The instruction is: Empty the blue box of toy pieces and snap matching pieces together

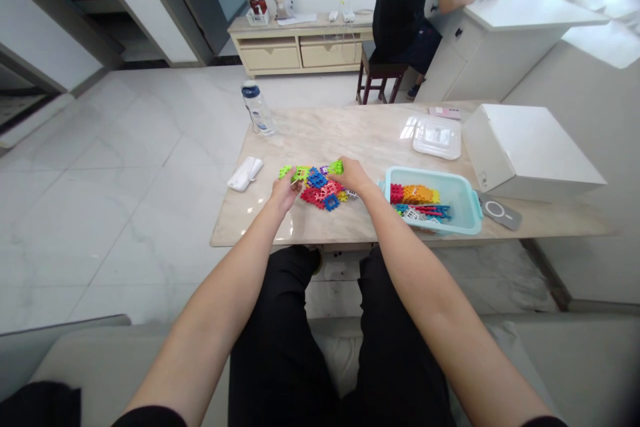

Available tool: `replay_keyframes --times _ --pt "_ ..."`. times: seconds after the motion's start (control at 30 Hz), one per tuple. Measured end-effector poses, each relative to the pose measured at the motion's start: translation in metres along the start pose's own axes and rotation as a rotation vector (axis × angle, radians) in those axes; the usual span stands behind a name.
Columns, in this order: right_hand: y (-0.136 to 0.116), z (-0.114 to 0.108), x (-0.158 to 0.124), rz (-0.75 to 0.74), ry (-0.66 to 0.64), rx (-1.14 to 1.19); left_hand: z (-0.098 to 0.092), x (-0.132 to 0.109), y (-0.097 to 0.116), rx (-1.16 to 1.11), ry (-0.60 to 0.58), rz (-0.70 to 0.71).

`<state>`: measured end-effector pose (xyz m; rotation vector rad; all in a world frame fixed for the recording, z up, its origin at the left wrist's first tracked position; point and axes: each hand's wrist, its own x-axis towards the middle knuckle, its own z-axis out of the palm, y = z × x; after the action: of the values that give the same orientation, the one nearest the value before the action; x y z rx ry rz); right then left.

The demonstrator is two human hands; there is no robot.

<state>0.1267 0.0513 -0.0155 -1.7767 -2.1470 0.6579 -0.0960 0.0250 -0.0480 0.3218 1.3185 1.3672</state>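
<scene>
A pile of interlocking plastic building pieces (320, 195) in red, blue, pink and yellow lies on the marble-topped table (345, 137) in front of me. At its left side, my left hand (286, 191) is closed on a light green building piece (302, 173), with the fingers partly hidden. Over the pile's right side, my right hand (355, 177) pinches bright green building pieces (336, 167). Blue pieces (317, 178) lie between the two hands. To the right of my right hand stands a light blue bin (463, 213) holding orange, red, blue and white pieces.
A water bottle (258, 110) and a white tissue pack (245, 173) are on the left of the table. A clear lid (437, 137), a white box (533, 147) and a grey phone (500, 212) lie on the right. A person (413, 7) sits beyond the table.
</scene>
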Motion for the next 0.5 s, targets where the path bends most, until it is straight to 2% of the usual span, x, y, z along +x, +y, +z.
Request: replay_keyframes --times 0.2,0.5 --pt "0.003 0.014 0.008 -0.035 -0.038 -0.060 -0.012 0.008 -0.004 0.001 0.083 0.092" --pt "-0.002 0.035 0.017 -0.076 -0.127 -0.125 -0.019 0.008 -0.008 0.020 0.051 0.091"
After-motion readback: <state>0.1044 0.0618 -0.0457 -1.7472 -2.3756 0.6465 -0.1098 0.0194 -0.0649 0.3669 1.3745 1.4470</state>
